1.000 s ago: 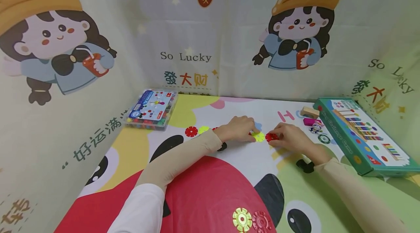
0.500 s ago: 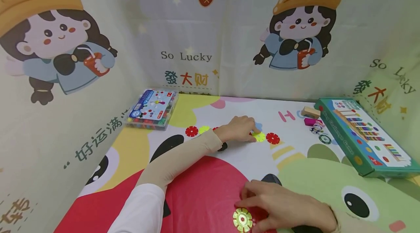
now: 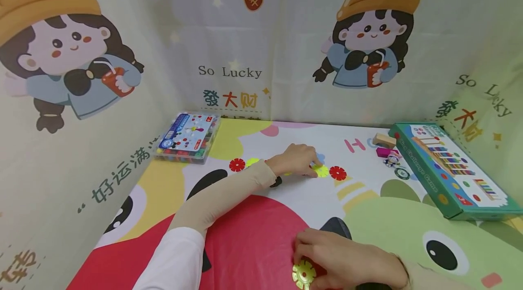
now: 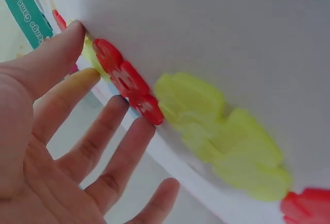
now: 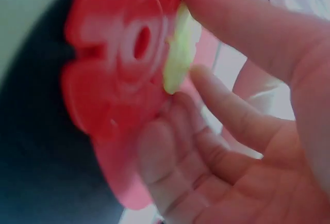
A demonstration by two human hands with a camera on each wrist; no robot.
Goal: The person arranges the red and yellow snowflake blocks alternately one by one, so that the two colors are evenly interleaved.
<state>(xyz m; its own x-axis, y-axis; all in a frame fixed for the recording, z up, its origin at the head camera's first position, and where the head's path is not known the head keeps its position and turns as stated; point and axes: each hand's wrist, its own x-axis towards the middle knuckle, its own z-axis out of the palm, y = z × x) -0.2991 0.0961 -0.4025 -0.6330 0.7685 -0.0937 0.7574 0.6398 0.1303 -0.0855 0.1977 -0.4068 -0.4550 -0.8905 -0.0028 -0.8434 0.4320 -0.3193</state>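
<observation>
On the far part of the table, notched plastic snowflake discs lie in a row, alternating red and yellow. My left hand (image 3: 297, 160) holds a yellow disc (image 3: 322, 171) between thumb and index finger, with a red disc (image 3: 337, 173) beyond it. In the left wrist view the other fingertips lie along another red disc (image 4: 126, 82); a larger-looking yellow disc (image 4: 221, 136) follows. Near the front edge my right hand (image 3: 339, 253) pinches a yellow disc (image 3: 304, 274) by thumb and index finger. The right wrist view shows a red disc (image 5: 121, 53) beside it.
A clear-lidded case (image 3: 187, 138) of coloured pieces stands at the back left. At right lie a green game box (image 3: 455, 172), a wooden block (image 3: 384, 140), a magenta piece (image 3: 386, 152), a small figure (image 3: 392, 159) and a round token (image 3: 402, 173). A printed curtain (image 3: 300, 76) hangs behind.
My right hand let go of the red disc at the row's right end and came back to the front edge, where it took hold of a yellow disc. The left hand stayed put.
</observation>
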